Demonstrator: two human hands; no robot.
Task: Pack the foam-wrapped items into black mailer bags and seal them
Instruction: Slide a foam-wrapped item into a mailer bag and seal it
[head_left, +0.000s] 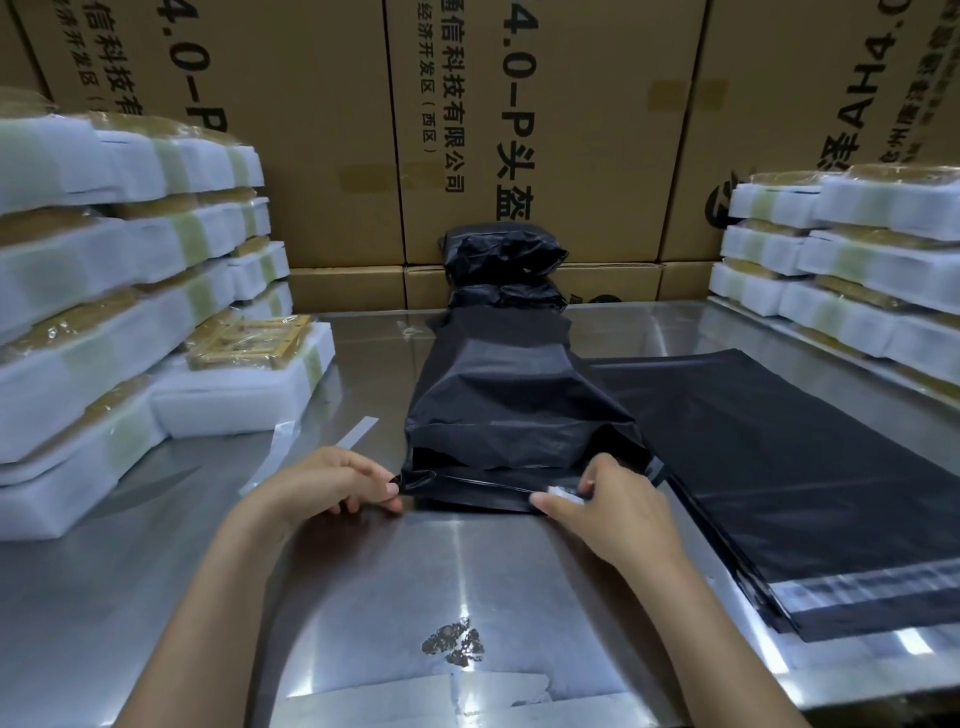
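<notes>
Your left hand (332, 480) pinches the near left corner of the filled black bag (514, 415), and your right hand (605, 501) pinches the pale peel strip (563, 493) at its right corner. The bag, glossy and crinkled, lies between and beyond your hands on the brushed metal table (457, 571). Flat, smooth empty bags (805, 493) lie right of your right hand; white foam-wrapped blocks (104, 338) stack left of your left hand.

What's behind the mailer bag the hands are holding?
Behind the filled bag sit two packed black bags, stacked against the cardboard boxes. Left hand and right hand pinch its open mouth; the contents are hidden by the black plastic.
</notes>
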